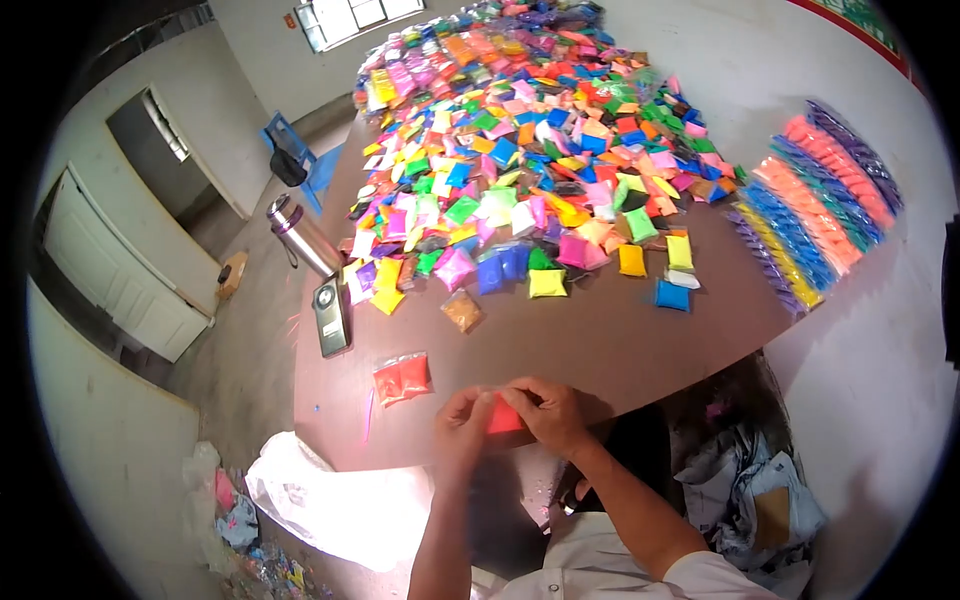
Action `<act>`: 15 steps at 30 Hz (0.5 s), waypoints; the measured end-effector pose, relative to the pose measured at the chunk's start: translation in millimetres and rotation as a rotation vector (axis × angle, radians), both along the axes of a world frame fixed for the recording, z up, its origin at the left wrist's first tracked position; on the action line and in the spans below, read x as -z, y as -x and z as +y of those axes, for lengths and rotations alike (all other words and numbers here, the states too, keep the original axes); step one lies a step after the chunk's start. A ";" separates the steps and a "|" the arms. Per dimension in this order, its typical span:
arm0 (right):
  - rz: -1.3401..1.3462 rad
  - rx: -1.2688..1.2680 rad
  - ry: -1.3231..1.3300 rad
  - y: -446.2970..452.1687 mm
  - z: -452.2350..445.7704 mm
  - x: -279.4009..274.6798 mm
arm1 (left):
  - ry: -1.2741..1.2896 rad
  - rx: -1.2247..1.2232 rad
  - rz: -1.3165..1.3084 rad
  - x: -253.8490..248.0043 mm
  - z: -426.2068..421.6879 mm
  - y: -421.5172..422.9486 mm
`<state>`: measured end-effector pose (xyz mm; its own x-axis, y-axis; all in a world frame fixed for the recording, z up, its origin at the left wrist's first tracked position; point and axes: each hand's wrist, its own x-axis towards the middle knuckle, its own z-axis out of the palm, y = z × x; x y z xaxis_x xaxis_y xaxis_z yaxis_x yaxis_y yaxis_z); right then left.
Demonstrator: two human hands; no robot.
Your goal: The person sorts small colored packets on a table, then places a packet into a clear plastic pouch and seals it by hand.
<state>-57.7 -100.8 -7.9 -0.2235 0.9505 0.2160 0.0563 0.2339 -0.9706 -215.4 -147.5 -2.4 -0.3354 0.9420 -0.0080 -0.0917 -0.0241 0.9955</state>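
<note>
Near the table's front edge, my left hand (466, 420) and my right hand (548, 412) pinch the top edge of a small red packet (505, 417) between them. The packet hangs below my fingertips. To the left of my left hand, a clear bag with red contents (402, 379) lies flat on the table, beside a thin pink strip (367, 416). A brown packet (462, 311) lies farther forward, and a blue packet (672, 295) lies to the right of it.
A large heap of colourful packets (500, 150) covers the back of the brown table (590, 350). A steel flask (303, 236) and a dark phone-like device (331, 318) stand and lie at the left. Strips of packets (815, 210) lie at the right. White plastic (320, 500) hangs by the front edge.
</note>
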 end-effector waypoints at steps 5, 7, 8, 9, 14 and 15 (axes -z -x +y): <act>0.004 -0.010 -0.033 3.0 -0.4 1.5 | -0.050 0.069 0.014 1.0 0.5 -0.4; 0.018 -0.025 -0.033 4.5 0.1 -0.5 | -0.075 0.059 -0.022 3.2 0.4 0.9; 0.014 -0.028 -0.033 4.0 0.3 -2.1 | -0.054 0.042 -0.041 1.1 -0.2 0.7; -0.009 -0.035 -0.054 2.7 0.6 -4.0 | -0.033 0.025 -0.061 -1.6 -0.7 0.1; 0.046 -0.012 0.061 -1.2 0.9 4.1 | 0.014 0.046 0.007 -16.0 -0.4 -11.6; 0.041 0.004 0.052 -1.6 1.3 5.6 | -0.002 0.037 0.052 -14.1 0.6 -13.3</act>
<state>-56.1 -99.5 -13.5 -0.2112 0.9616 0.1753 0.0169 0.1829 -0.9830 -202.1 -146.9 11.7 -0.2999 0.9539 0.0105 -0.0411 -0.0239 0.9989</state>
